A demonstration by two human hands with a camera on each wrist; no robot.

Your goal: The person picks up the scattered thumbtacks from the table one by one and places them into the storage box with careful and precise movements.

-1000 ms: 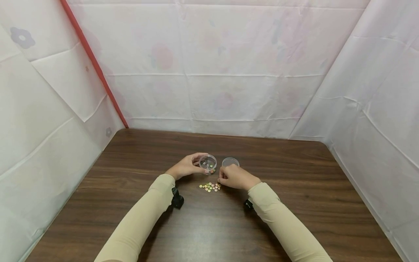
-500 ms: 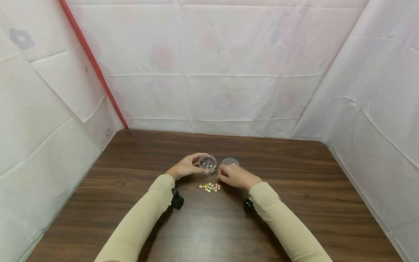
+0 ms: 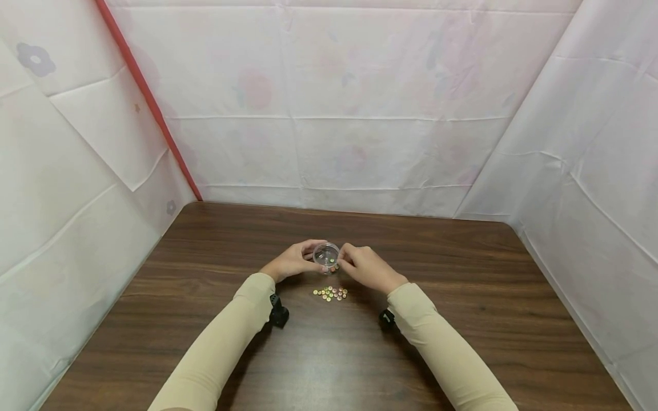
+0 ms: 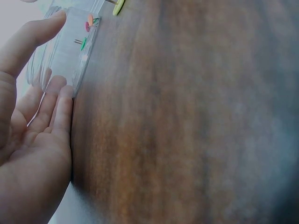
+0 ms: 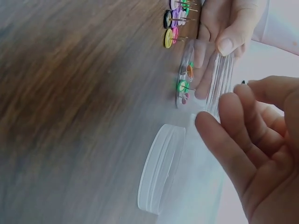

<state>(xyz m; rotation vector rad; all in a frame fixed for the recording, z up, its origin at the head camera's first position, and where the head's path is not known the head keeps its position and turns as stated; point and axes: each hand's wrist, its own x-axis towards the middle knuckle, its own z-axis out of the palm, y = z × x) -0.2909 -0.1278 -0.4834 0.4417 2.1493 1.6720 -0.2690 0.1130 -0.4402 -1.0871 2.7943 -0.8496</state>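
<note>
In the head view, my left hand [image 3: 293, 262] holds a clear round plastic box [image 3: 326, 256] on the table, thumb on the near side and fingers on the far side. Inside its bottom lie several coloured thumbtacks [image 5: 183, 86], among them green and orange ones. My right hand [image 3: 371, 268] is at the box's right rim, thumb and forefinger pinched together. Between those fingertips, a small dark bit of a thumbtack [image 5: 243, 82] shows in the right wrist view; most of it is hidden. Nearer to me lies a loose group of thumbtacks [image 3: 330, 294], points up.
A clear round lid [image 5: 161, 170] lies on the table beside the box, hidden behind my right hand in the head view. The brown wooden table [image 3: 329, 359] is bordered by pale curtains [image 3: 329, 114] at the back and both sides.
My right hand has risen from beside the loose thumbtacks and moved away from me to the box's rim, now covering the lid. The left hand and box have stayed in place.
</note>
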